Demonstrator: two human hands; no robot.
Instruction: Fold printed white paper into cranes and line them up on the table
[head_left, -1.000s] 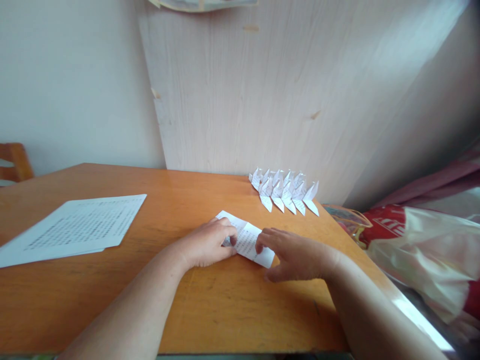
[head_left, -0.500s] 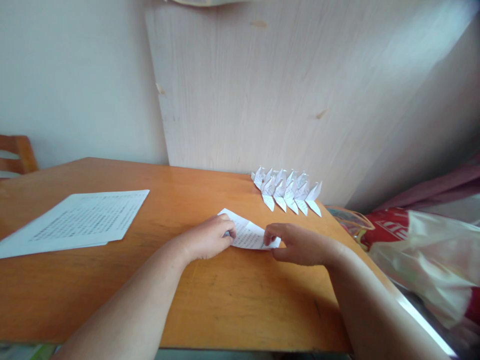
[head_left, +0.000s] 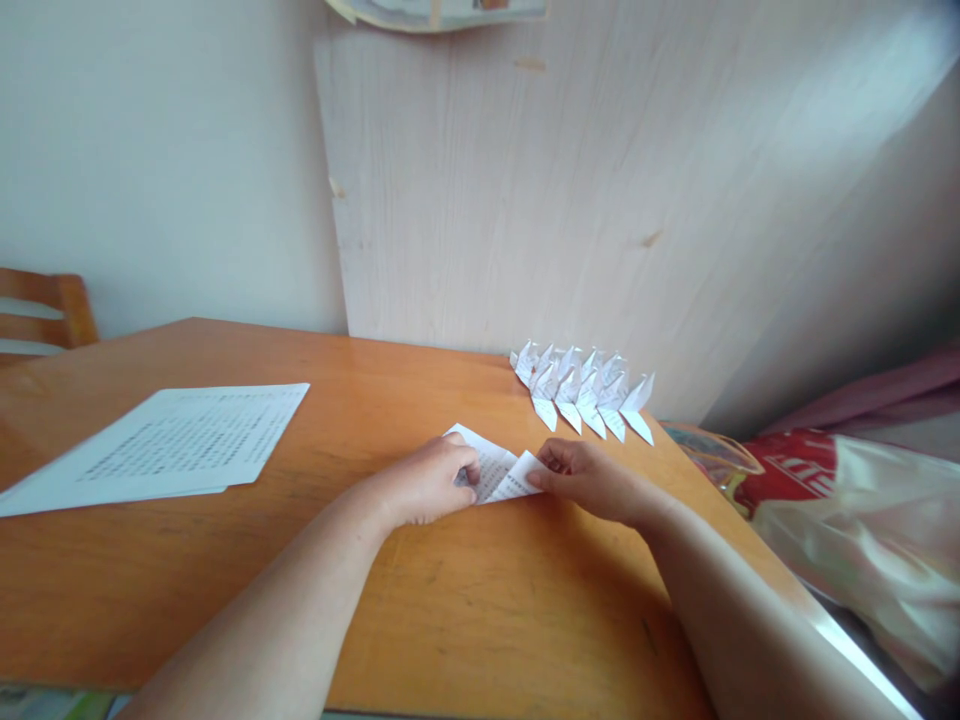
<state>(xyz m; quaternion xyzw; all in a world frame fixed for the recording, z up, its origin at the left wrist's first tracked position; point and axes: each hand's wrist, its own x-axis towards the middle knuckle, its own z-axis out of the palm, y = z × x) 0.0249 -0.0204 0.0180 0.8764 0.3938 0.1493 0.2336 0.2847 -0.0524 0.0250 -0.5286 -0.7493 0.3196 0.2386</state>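
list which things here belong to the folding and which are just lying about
Folding job: left hand, right hand, partly folded printed paper; probably the folded paper units and printed sheets.

Apparently just lying about: red-and-white bag, wooden chair.

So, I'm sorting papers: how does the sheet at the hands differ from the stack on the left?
The sheet looks smaller than the stack. The sheet has a flap bent over, held by the right hand; the stack lies flat, untouched. Both are white with dark printed rows.

Held paper (head_left: 496, 468) partly hidden, chair (head_left: 76, 311) cropped
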